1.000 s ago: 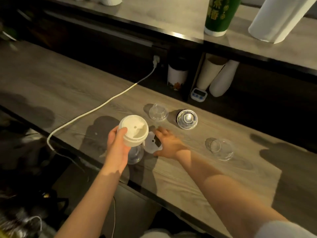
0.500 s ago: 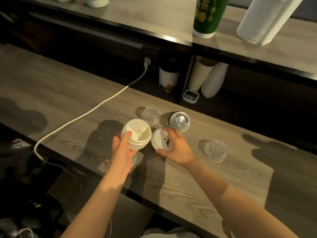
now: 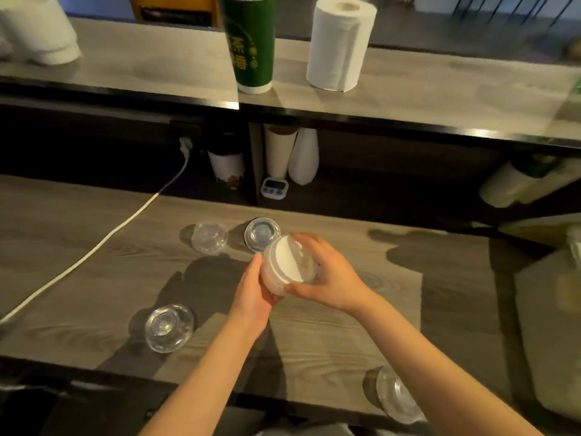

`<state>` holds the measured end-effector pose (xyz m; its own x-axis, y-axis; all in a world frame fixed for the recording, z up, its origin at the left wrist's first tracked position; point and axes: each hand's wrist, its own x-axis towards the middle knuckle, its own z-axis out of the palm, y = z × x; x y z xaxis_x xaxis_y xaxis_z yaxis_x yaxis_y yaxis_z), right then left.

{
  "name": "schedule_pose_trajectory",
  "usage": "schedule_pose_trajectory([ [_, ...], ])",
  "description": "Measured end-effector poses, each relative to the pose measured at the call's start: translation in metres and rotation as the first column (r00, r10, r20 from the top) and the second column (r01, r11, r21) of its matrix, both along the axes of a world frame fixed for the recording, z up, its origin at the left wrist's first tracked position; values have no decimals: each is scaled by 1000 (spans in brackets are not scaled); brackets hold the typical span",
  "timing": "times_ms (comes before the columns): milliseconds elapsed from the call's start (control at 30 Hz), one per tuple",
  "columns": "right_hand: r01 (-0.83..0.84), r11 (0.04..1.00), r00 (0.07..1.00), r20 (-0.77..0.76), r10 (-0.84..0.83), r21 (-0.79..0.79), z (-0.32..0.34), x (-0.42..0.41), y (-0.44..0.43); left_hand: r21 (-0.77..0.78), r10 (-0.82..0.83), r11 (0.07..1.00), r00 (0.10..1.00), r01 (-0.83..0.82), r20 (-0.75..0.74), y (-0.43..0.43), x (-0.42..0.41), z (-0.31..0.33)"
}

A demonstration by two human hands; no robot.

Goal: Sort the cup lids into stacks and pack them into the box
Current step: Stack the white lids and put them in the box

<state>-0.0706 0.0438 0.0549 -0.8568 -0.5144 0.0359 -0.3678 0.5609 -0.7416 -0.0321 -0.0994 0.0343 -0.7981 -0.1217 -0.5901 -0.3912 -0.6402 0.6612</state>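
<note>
Both hands hold a stack of white cup lids (image 3: 287, 265) above the wooden counter (image 3: 94, 278). My left hand (image 3: 254, 291) grips the stack from below and the left side. My right hand (image 3: 327, 275) curls round the top lid from the right. Clear dome lids lie on the counter: one (image 3: 210, 238) at the back left, one (image 3: 262, 232) just behind the stack, one (image 3: 168, 328) near the front left, and one on its side (image 3: 396, 396) at the front edge under my right forearm. The box is blurred at the right edge (image 3: 553, 325).
A white cable (image 3: 103, 243) runs across the counter's left part to a plug at the back. Under the raised shelf stand paper cups (image 3: 278, 152) and a small timer (image 3: 274, 187). On the shelf stand a green cup (image 3: 250, 42) and a paper towel roll (image 3: 339, 42).
My right hand lifted the white lid from the counter and brought it onto the stack in my left hand. Both hands moved right and up. The view tilted up.
</note>
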Motion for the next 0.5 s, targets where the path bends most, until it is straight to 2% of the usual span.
schedule_pose_trajectory([
  [133,36,999,999,-21,-35,33,11,9,27,-62,-140,989,988,136,-68,19,3,5],
  [233,86,989,992,-102,-74,119,18,21,44,-162,-245,960,965,228,-93,37,3,7],
  [300,144,979,980,-156,-120,148,18,29,57,-181,-259,953,963,242,-78,52,2,10],
  [367,192,971,970,-176,-166,140,15,36,74,-189,-286,945,956,269,-71,69,2,14],
  [500,246,967,965,-112,-237,67,18,49,114,-222,-373,910,925,350,-70,102,1,24],
])
